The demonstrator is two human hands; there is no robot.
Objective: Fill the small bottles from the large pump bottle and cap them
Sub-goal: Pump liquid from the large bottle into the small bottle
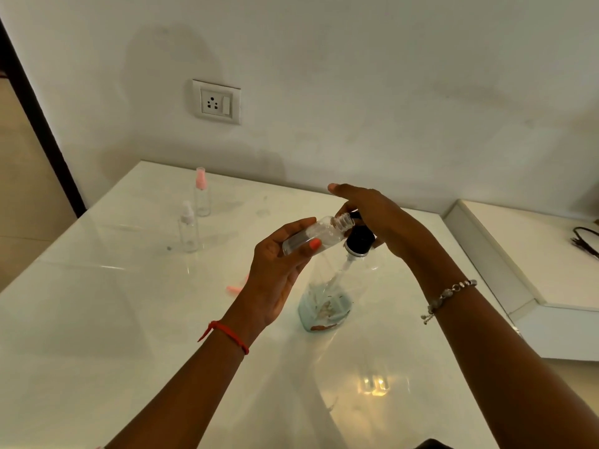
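While the left hand (pixel 282 264) grips the open small bottle (pixel 319 234), tilted with its neck up against the black pump head (pixel 359 238), the right hand (pixel 376 212) lies over that pump head, forefinger straight. Whether its other fingers wrap round, I can't tell. The large pump bottle (pixel 327 299) stands mid-worktop (pixel 129 319), low on liquid. The risk: that neck looks barely lined up with the spout, so a press could squirt past it. An off-centre push may tip the tall bottle.
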